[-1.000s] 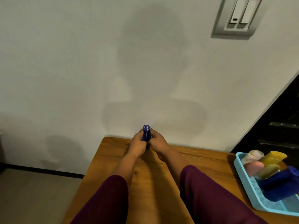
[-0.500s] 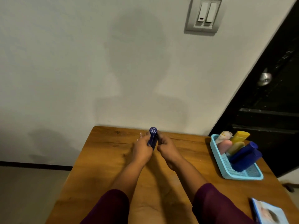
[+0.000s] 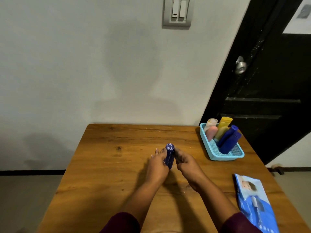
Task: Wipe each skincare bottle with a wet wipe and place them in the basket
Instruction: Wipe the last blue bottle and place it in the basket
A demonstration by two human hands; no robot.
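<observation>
Wall (image 3: 84, 64), pale and plain, fills everything beyond the hands. Off to the right of the right hand stands a black door (image 3: 269, 84). Under both hands runs the wooden table (image 3: 101, 182), forearms stretched out over it. Near the right forearm, on its outer side, lies a blue wipes pack (image 3: 257, 209), flat on the wood. Further out, ahead and right of the right hand, sits the light blue basket (image 3: 217, 157) at the table's far corner, well apart from the hands. Inside it lean several stored bottles (image 3: 227, 140): two dark blue, one yellow, one olive, one pink, one whitish. High above the hands, a light switch (image 3: 176, 11).

Now the action: the left hand (image 3: 157, 167) wraps the blue bottle (image 3: 169, 156) from its left side, fingertips showing past it. The right hand (image 3: 186, 165) curls its fingers in against the bottle's right side. So the bottle is gripped between both hands, cap end up, above the middle of the table. Whether a wipe is tucked in there, I cannot tell. Smallest of all, a metal knob (image 3: 240, 65) on the door.
</observation>
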